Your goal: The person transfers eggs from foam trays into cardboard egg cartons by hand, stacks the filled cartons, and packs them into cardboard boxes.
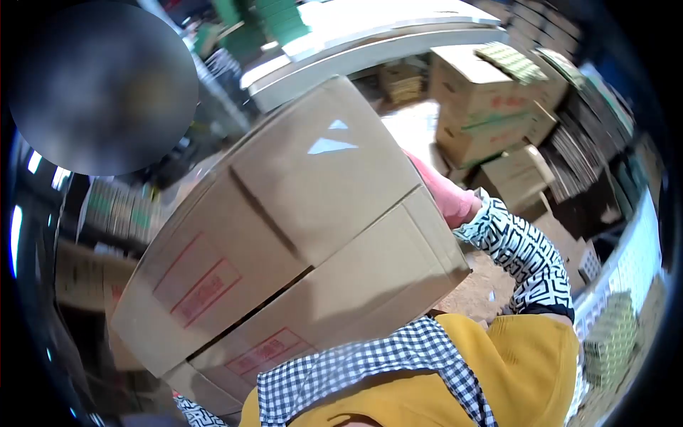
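Observation:
A large brown cardboard box (pixel 334 185) fills the middle of the head view, tilted close against my body. Its flaps meet at a dark seam, red printing marks two panels, and pale torn patches show near the top. My right hand (pixel 442 191), in a pink glove, holds the box's far right side; its fingers are hidden behind the cardboard. A patterned sleeve covers that forearm. At the lower left, only the other patterned sleeve (pixel 198 413) and a sliver of pink show beside the box. My left hand's fingers are hidden there.
A white-topped table (pixel 384 43) stands just beyond the box. To the right are a big carton (pixel 469 107), smaller open cartons (pixel 516 174) and stacked flat cardboard (pixel 580 160). More bundled stacks (pixel 121 210) stand left. A blurred round patch covers the upper left.

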`<act>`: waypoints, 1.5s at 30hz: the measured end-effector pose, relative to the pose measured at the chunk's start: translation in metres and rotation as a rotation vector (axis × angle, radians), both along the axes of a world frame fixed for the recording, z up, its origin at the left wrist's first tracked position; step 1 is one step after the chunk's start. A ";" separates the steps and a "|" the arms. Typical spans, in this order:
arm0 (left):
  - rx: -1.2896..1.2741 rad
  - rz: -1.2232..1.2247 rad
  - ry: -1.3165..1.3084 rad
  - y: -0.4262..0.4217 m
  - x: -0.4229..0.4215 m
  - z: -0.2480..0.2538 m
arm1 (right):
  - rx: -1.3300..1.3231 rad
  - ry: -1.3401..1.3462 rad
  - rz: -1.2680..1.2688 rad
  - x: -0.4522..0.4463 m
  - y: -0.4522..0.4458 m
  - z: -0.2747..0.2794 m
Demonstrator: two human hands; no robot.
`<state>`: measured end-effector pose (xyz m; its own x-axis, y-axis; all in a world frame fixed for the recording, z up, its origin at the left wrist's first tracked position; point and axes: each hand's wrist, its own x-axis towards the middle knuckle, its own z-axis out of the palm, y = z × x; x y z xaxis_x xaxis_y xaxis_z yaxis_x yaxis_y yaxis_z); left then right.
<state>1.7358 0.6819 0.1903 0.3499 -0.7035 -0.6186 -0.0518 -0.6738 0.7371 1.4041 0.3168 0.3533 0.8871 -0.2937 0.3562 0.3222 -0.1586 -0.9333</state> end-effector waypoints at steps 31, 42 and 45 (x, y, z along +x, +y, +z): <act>0.181 -0.800 0.238 -0.763 -0.266 -0.132 | 1.047 -0.227 -1.334 -0.591 -0.102 -0.286; 0.137 -0.170 0.476 -0.838 -0.357 -0.247 | 1.496 -0.193 -1.025 -0.750 -0.376 -0.332; 0.117 0.031 0.543 -0.845 -0.381 -0.288 | 1.567 -0.194 -1.000 -0.765 -0.512 -0.352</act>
<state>1.3546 -0.1626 -0.0976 -0.0219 -0.6134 -0.7895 0.3360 -0.7483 0.5720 0.6391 -0.1956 0.0014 0.1870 -0.7313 -0.6559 0.7696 0.5241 -0.3649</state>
